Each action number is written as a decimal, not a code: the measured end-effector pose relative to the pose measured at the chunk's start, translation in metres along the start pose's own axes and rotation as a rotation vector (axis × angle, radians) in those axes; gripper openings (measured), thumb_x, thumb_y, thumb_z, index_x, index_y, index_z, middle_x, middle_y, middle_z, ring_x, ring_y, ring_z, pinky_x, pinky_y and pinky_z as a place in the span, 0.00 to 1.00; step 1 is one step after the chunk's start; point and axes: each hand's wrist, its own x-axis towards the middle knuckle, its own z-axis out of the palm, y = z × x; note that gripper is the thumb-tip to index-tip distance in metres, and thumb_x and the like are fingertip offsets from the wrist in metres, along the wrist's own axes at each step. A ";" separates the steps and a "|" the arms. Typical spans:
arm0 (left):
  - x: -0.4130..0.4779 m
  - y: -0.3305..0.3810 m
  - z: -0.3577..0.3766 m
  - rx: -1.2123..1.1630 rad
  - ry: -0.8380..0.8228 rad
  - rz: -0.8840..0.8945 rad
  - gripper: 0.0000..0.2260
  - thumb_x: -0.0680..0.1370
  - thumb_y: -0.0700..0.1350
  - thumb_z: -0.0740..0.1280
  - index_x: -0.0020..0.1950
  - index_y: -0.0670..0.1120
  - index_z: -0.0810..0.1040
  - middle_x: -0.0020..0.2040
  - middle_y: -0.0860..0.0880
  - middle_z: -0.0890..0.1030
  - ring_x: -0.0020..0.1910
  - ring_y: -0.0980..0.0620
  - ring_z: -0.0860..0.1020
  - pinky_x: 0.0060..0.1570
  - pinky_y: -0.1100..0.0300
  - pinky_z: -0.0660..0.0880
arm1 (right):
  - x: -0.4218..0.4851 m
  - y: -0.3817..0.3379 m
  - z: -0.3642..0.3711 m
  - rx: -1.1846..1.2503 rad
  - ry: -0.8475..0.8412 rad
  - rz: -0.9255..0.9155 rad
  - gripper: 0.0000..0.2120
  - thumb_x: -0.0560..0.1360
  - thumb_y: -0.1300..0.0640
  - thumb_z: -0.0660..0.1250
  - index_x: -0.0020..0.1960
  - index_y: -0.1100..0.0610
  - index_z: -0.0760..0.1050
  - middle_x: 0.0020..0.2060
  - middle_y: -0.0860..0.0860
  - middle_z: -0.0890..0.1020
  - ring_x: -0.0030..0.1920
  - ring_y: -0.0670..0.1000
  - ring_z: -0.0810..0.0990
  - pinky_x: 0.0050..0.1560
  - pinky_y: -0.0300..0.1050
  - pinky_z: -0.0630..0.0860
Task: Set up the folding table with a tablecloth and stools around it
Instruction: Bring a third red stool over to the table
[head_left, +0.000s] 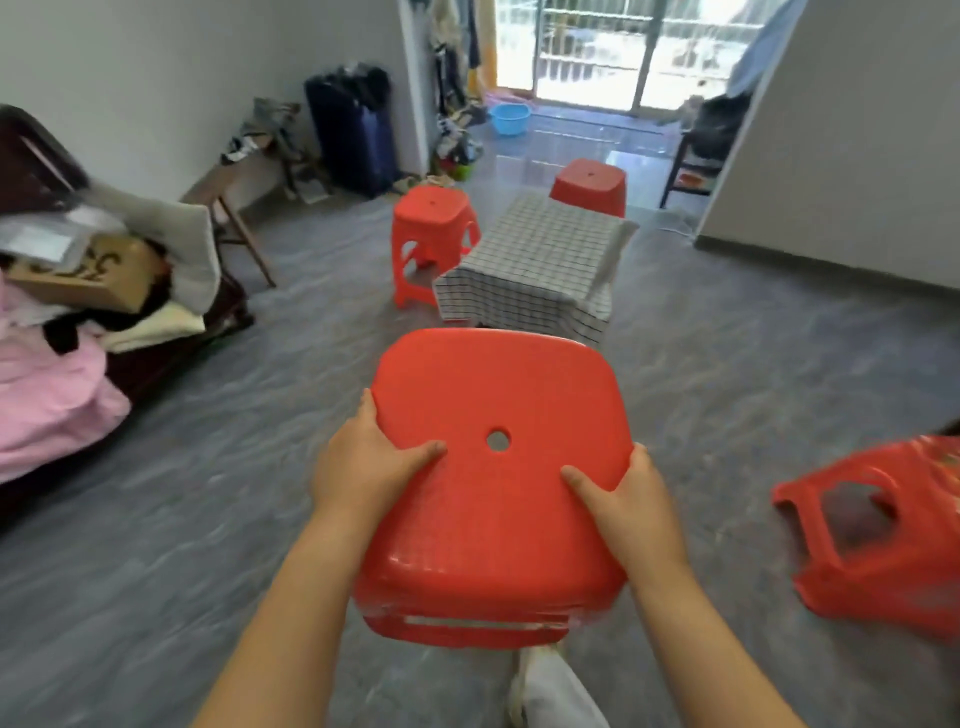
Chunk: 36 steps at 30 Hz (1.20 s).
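Red plastic stool with a holed square seat (493, 467) is near centre, held up. Tipped red stool (872, 530) lies near right. Farther off, a white checked tablecloth (540, 260) hides the table, with an upright red stool (431, 228) at its left and a far red stool (589, 187) behind. Left hand (363, 457) and right hand (634, 499) grip the near stool's sides, thumbs on top.

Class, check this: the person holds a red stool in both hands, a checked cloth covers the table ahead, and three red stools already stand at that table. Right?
No: the head view shows only two stools standing there, the left stool and the far stool. The held stool, left hand, right hand and checked cloth are as stated.
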 end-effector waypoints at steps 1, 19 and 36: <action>0.019 0.000 0.001 0.017 -0.002 -0.018 0.49 0.65 0.66 0.72 0.78 0.48 0.54 0.68 0.44 0.73 0.65 0.41 0.73 0.58 0.51 0.70 | 0.019 -0.006 0.010 0.005 -0.017 -0.002 0.35 0.67 0.42 0.74 0.66 0.59 0.68 0.59 0.56 0.78 0.58 0.57 0.78 0.57 0.52 0.75; 0.394 0.065 0.094 -0.038 -0.163 -0.068 0.50 0.65 0.61 0.75 0.78 0.46 0.52 0.72 0.44 0.69 0.68 0.43 0.70 0.63 0.52 0.67 | 0.378 -0.088 0.117 -0.071 -0.141 0.156 0.32 0.67 0.46 0.76 0.61 0.61 0.67 0.57 0.58 0.77 0.58 0.59 0.77 0.56 0.54 0.75; 0.674 0.009 0.312 0.004 -0.620 -0.027 0.54 0.66 0.58 0.76 0.78 0.45 0.43 0.77 0.45 0.58 0.74 0.47 0.61 0.69 0.52 0.63 | 0.605 -0.002 0.288 -0.112 -0.193 0.609 0.28 0.69 0.46 0.74 0.59 0.61 0.70 0.56 0.58 0.80 0.57 0.59 0.78 0.54 0.53 0.75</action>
